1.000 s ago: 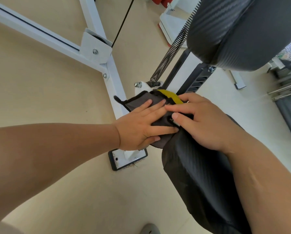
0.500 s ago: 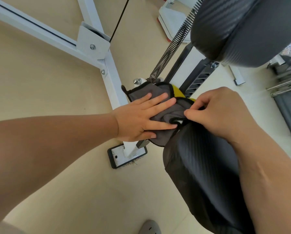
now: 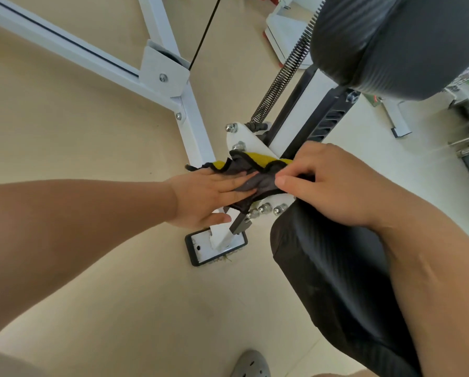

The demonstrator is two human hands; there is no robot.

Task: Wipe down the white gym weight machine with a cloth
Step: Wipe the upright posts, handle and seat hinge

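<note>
Left hand (image 3: 208, 197): flat and open, fingers straight, pressing down on the cloth (image 3: 255, 172).
Right hand (image 3: 328, 183): fingers curled, thumb and fingers pinching the near edge of the cloth.
Cloth: grey on one side, yellow on the other, black trim. Bunched up on the white bracket plate (image 3: 244, 140) of the weight machine (image 3: 192, 115), between the two hands.
Bracket plate: just below the long spring (image 3: 282, 74) and right next to the black pad (image 3: 336, 281). Shiny bolts (image 3: 266, 209) poking out just under the cloth.
Feel of the cloth, at a guess: soft, light and floppy. Folds and slides with ease, no fear of breaking.
Where to hold: flat palm on the middle for rubbing, a pinch on the trim edge to stop the bunching.
Machine, at a guess: hard, heavy and stiff, not likely to move under a push.
Watch out for: bolts and spring coils, likely to snag the trim.
Job so far, at a guess: bracket being wiped now. White frame bars and the foot plate (image 3: 200, 246) down on the floor likely left to do.
</note>
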